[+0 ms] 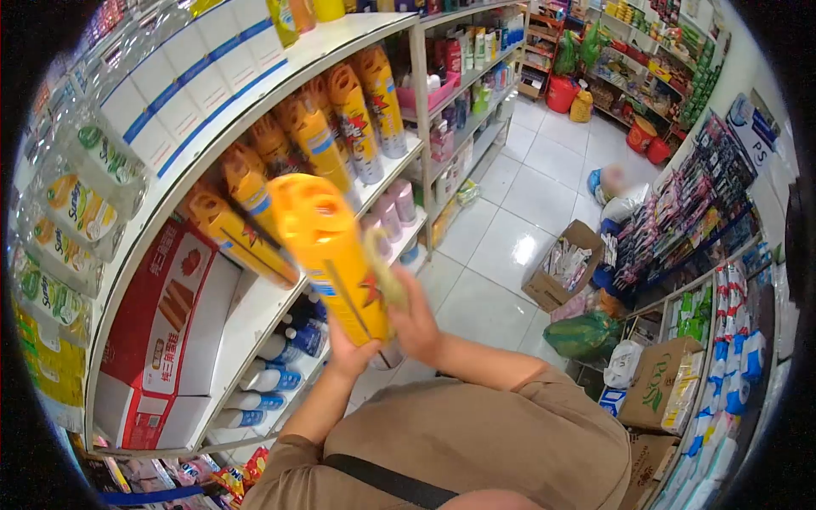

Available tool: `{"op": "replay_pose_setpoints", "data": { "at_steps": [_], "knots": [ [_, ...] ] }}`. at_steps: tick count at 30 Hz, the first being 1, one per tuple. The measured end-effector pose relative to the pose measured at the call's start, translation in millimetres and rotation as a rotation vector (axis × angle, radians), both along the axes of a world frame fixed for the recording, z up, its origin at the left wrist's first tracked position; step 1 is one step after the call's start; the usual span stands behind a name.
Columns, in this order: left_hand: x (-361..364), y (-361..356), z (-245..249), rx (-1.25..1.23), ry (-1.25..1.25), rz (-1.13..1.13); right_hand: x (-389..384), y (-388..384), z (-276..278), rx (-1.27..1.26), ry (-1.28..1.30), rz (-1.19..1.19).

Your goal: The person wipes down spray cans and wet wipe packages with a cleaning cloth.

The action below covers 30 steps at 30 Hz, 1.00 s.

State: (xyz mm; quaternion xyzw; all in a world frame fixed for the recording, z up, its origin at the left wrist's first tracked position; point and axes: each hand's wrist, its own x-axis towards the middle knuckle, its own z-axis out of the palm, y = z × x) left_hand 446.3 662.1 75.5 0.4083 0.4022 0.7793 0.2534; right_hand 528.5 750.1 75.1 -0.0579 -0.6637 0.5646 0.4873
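A yellow aerosol spray can (319,246) with a yellow cap is held up in front of the shelf, tilted. My left hand (350,350) is closed around its lower part. Against the can's right side, my right hand (414,327) is closed on a pale yellowish cloth (387,276), which is partly blurred. Behind the can, several matching yellow spray cans (310,136) stand in rows on the white shelf (393,174). An open red and white carton (161,331) lies on its side to the left of them.
Clear Sunlight bottles (81,204) line the far left. White bottles with blue labels (259,399) and pink cans (395,208) stand on lower shelves. On the tiled floor (501,263) are an open cardboard box (565,263) and a green bag (584,336). A person (612,183) is farther back.
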Motion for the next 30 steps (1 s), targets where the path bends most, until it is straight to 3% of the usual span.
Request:
{"op": "replay_pose_setpoints", "data": {
  "at_steps": [2,3,6,7,10,14,18,19,21,23,25,26,28,29,30],
  "knots": [
    [-12.9,3.1,-2.3,-0.034,-0.012,0.009,17.2,6.2,4.2,0.507,-0.041,-0.058],
    [-11.9,8.1,6.4,-0.048,-0.081,-0.005,21.6,9.2,6.4,0.587,-0.003,-0.002],
    [2.2,28.2,15.1,0.017,-0.159,-0.076,32.8,28.1,23.9,0.744,0.002,0.004],
    [15.5,32.8,23.8,-0.08,-0.096,-0.084,35.5,38.7,29.8,0.779,0.009,-0.01],
    [43.3,43.9,14.9,-0.172,-0.026,-0.229,51.0,73.5,59.7,0.747,0.023,-0.186],
    [45.2,49.7,19.9,-0.205,0.018,-0.34,61.0,80.0,56.6,0.711,0.017,-0.237],
    [12.8,44.0,29.3,-0.206,-0.101,-0.323,59.1,43.8,8.9,1.037,-0.066,-0.196],
    [13.9,50.2,26.7,-0.109,-0.191,-0.027,58.7,43.7,7.1,1.047,-0.036,-0.189],
    [13.0,50.1,30.7,-0.063,-0.138,-0.125,55.4,46.3,8.4,1.072,0.031,-0.17],
    [16.2,45.1,45.8,-0.123,-0.016,-0.244,59.0,62.9,34.0,1.329,0.089,-0.316],
    [28.7,42.9,51.4,-0.186,0.123,-0.285,59.9,80.7,52.0,1.324,0.218,-0.395],
    [33.5,43.4,53.7,-0.214,0.194,-0.306,60.8,84.1,61.7,1.139,0.249,-0.389],
    [41.2,32.8,52.5,-0.297,0.082,-0.461,62.8,87.2,82.3,0.776,0.302,-0.37],
    [42.7,28.9,41.7,-0.251,0.011,-0.461,61.7,88.2,81.3,0.816,0.291,-0.338],
    [39.4,26.6,40.4,-0.238,0.027,-0.445,55.6,81.0,69.2,0.546,0.324,-0.128]
  ]
}}
